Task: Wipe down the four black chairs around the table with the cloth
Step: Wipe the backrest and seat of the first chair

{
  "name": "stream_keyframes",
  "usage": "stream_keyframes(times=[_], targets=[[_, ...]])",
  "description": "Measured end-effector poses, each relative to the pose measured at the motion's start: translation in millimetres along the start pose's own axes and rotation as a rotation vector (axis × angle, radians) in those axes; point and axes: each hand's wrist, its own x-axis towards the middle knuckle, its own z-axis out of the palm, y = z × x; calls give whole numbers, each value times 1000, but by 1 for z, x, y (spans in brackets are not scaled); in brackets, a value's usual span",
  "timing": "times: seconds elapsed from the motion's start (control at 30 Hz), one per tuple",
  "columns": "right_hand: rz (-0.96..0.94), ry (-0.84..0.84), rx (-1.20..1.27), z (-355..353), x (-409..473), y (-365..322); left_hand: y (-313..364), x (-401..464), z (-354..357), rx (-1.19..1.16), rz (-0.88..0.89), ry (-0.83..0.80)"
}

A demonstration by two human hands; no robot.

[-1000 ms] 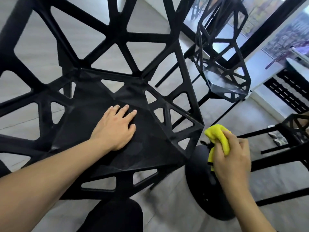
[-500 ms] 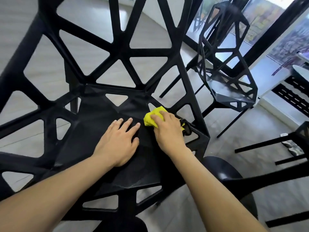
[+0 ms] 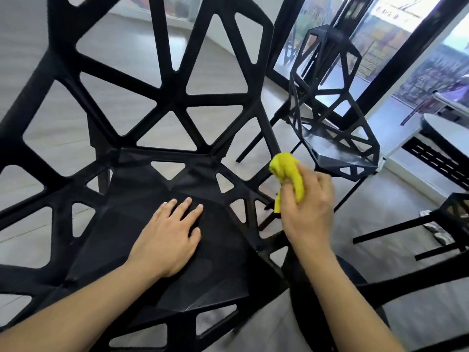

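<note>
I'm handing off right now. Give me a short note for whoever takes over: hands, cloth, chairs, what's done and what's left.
Left hand: flat, fingers straight, resting on the seat of the near black chair.
Right hand: grips the bunched yellow cloth at that chair's right side frame; it is blurred, so contact with the frame is unclear.
Second black chair stands beyond on the right, untouched by either hand.
Done: cannot judge from this view which surfaces are clean.
Left: finish the near chair, then the second chair and the others.
</note>
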Motion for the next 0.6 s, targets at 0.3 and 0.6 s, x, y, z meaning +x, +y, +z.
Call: stream_keyframes(times=[0.3, 0.6], targets=[[-9, -573, -15, -4, 42, 56, 0, -2, 5, 20, -8, 38], [63, -439, -298, 83, 111, 22, 4, 11, 10, 108, -3, -11]])
